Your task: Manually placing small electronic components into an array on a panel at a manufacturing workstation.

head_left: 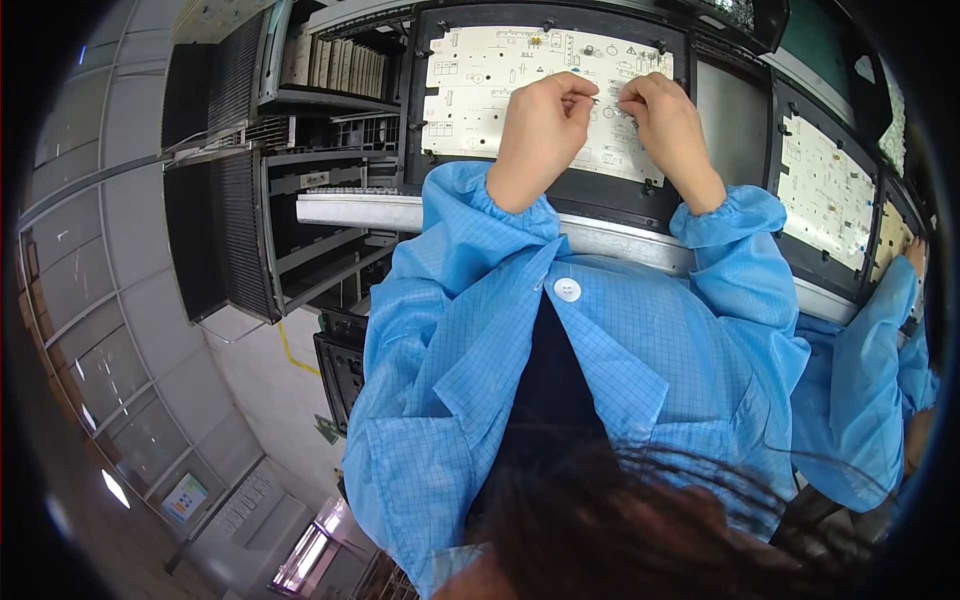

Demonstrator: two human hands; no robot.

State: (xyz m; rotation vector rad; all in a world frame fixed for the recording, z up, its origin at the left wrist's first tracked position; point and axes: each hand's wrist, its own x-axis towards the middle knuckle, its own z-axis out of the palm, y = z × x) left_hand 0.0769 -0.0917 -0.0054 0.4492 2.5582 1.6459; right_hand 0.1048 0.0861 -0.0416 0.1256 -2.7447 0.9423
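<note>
A cream-coloured circuit board [465, 80] with printed markings lies in a black frame [560, 192] on the line in front of me. Over its middle is my left hand [550, 125], fingertips pinched together around a tiny part too small to name. My right hand [665, 120] hovers over the board's right side, thumb and forefinger also closed in a pinch. Whatever sits between those fingers is too small to make out. A few small components [640, 55] stand near the board's upper right corner.
Black racks [330, 180] stand at my left, one holding a row of upright boards [340, 65]. A metal rail [620, 238] runs along the near edge. To the right, a second framed board [825, 190] lies beside a co-worker's blue sleeve [870, 340].
</note>
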